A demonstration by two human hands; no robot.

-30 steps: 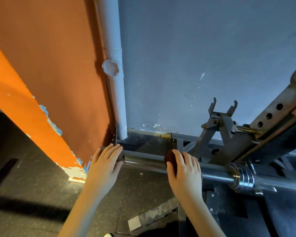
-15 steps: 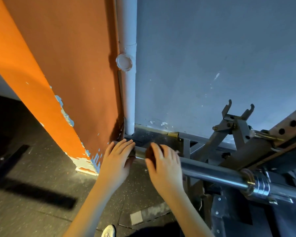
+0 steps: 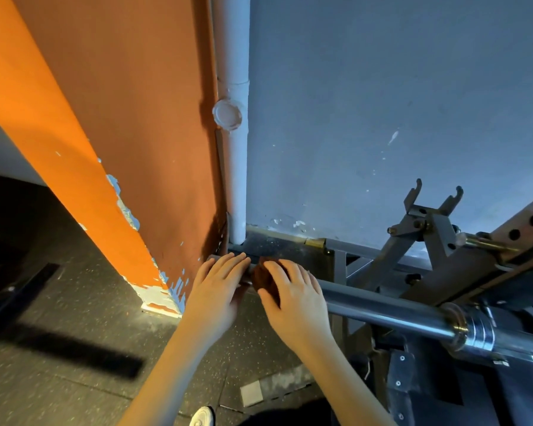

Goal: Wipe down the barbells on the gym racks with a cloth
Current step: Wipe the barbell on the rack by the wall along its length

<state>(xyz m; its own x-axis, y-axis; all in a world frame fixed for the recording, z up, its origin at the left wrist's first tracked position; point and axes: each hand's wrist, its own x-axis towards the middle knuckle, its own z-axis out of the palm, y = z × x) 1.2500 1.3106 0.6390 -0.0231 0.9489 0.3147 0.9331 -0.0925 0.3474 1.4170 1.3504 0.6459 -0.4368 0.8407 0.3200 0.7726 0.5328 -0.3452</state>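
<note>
A steel barbell (image 3: 382, 305) runs from the wall corner out to the lower right, with a ridged collar (image 3: 474, 329) on it. My left hand (image 3: 216, 290) rests over the bar's very end with its fingers laid across the top. My right hand (image 3: 293, 296) presses a dark brown cloth (image 3: 263, 279) around the bar right beside the left hand, and most of the cloth is hidden under its fingers.
An orange pillar (image 3: 111, 142) and a white pipe (image 3: 234, 142) stand just behind the bar's end, against a grey wall (image 3: 382, 103). The rack's drilled upright (image 3: 517, 229) and a metal hook bracket (image 3: 425, 216) rise at right. Dark speckled floor (image 3: 74, 348) lies below.
My right hand slid the cloth left along the bar, from mid-sleeve to right against my left hand. The left hand stayed on the bar's end.
</note>
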